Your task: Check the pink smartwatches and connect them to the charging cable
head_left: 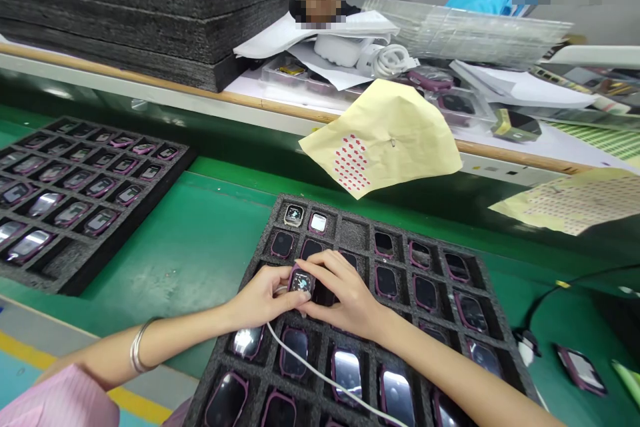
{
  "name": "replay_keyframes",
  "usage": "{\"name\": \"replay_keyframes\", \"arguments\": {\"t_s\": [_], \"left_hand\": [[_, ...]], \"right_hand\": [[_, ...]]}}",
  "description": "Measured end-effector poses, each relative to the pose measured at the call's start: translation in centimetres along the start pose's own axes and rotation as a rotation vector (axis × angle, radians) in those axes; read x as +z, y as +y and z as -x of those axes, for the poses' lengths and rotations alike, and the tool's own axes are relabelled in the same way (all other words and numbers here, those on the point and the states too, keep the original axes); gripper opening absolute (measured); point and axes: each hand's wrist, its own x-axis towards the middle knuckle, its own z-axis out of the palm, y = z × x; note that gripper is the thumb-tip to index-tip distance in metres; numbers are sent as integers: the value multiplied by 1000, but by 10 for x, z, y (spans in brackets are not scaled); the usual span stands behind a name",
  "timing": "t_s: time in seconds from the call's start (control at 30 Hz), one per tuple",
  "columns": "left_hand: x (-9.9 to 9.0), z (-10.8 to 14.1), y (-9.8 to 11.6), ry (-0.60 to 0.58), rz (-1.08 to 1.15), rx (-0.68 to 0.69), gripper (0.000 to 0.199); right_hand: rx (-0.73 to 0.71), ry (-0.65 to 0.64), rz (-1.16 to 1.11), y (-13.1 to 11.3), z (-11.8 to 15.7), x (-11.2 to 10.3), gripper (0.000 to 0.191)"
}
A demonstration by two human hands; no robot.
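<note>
Between my two hands is a smartwatch (pixel 302 283) with a lit face and a purple case. My left hand (pixel 263 297) grips it from the left, thumb along its lower edge. Fingers of my right hand (pixel 345 293) close on its top and right side. A white cable (pixel 320 377) runs from beneath my left hand toward the lower right; where it meets the watch is hidden. Below my hands lies a black foam tray (pixel 353 232) with several purple-cased watches in its compartments. Two at its back left, a light-cased watch (pixel 293 215) and a purple one (pixel 319 222), have lit screens.
A second foam tray (pixel 135 213) of watches lies at left on the green table (pixel 165 267). Stacked foam trays (pixel 100 7) stand on the shelf. Yellow sheets with red arrow stickers (pixel 385 140) hang off its edge. A loose purple-framed watch (pixel 581 369) lies right. A person sits opposite.
</note>
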Motion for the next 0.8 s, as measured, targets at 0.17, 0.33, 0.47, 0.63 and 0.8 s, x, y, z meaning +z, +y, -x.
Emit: {"name": "replay_keyframes", "arguments": {"t_s": [0.17, 0.33, 0.47, 0.63, 0.8], "left_hand": [[0, -1, 0, -35, 37, 8, 33], [-2, 0, -2, -26, -16, 5, 35], [-3, 1, -5, -21, -49, 2, 35], [-2, 1, -4, -19, -29, 12, 36], [-2, 0, -2, -1, -48, 11, 39]], "right_hand": [[14, 29, -91, 0, 0, 1, 45], [-16, 36, -120, 1, 1, 3, 46], [-19, 43, -113, 1, 1, 4, 46], [-20, 33, -111, 3, 1, 5, 49], [-14, 20, -91, 4, 2, 5, 49]]}}
